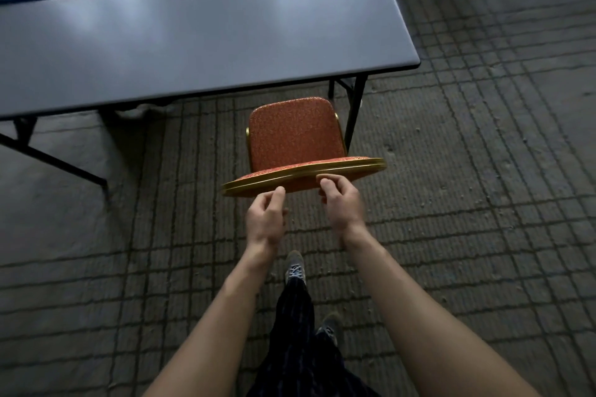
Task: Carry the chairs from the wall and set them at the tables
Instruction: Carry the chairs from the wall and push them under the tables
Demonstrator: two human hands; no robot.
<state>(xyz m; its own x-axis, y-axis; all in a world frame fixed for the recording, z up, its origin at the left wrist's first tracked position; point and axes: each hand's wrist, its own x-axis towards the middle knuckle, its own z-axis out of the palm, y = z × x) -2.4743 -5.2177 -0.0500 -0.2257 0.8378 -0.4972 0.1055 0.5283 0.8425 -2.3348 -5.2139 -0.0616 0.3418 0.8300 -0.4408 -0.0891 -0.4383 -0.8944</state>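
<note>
Head view: red banquet chair (295, 135) stood at the near edge of the bench (193, 26), by its right end. Left hand (266, 219) and right hand (342, 203) were at the backrest top, fingers loosely curled, clasping nothing. Chair judged placed; others unseen.

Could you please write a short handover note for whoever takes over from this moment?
Left hand and right hand: fingers loosely curled at the chair back's top rim; grip unclear.
Red chair is in front of the grey table, near its right end, seat toward it; chair legs hidden.
Done: this chair brought to the table.
Left: confirm it is set down, let go, fetch further chairs; none in view.
</note>
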